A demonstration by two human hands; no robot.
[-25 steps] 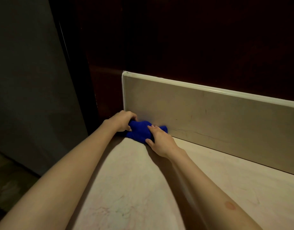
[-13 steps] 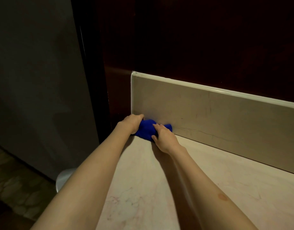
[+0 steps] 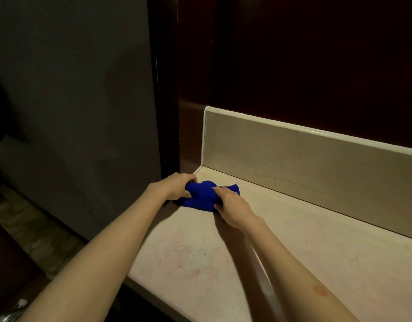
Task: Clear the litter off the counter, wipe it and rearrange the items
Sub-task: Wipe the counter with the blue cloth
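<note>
Pale marble counter [image 3: 223, 263] runs along a beige backsplash [image 3: 305, 163], with a dark wall panel above and a grey cabinet to the left. Both hands grip a bunched blue cloth [image 3: 204, 195]: the left hand [image 3: 174, 187] curls round its left end, the right hand [image 3: 233, 205] pinches its right side. A second ago the cloth sat tight in the corner; now it lies nearer the counter's left edge, so wiping appears underway.
</note>
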